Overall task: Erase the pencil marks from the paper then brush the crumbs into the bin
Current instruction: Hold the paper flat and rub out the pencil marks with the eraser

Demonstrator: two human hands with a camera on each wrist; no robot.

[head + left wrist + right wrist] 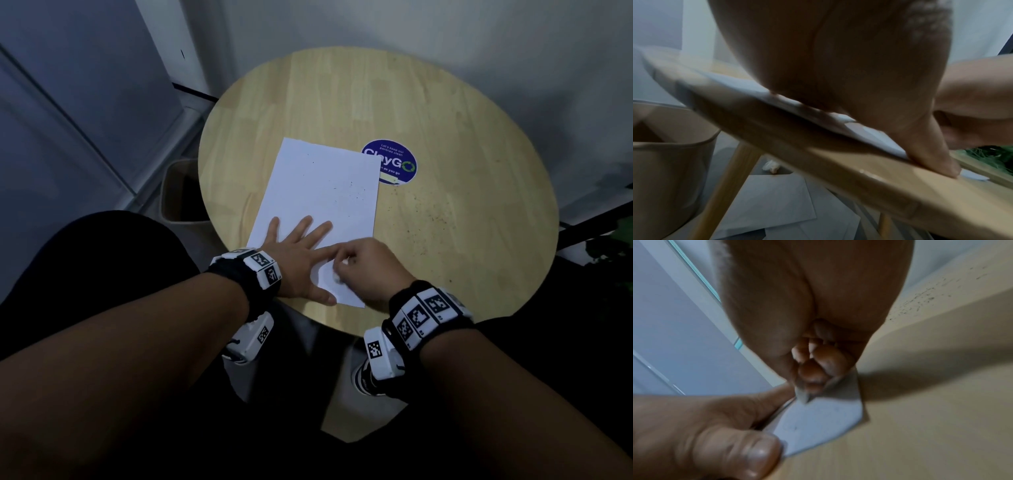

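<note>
On the paper, the left hand presses flat with fingers spread, while the right hand pinches an eraser at the paper's near corner.

A round blue sticker sits on the counter, and the paper covers its left edge. Small words at the top say "Let's keep our pantries clean". Big white letters in the middle read "ClayGo", though the paper hides part of the word. A lower line shows only "as you go". The black and white square codes on the wrist bands have no letters to read.
</note>
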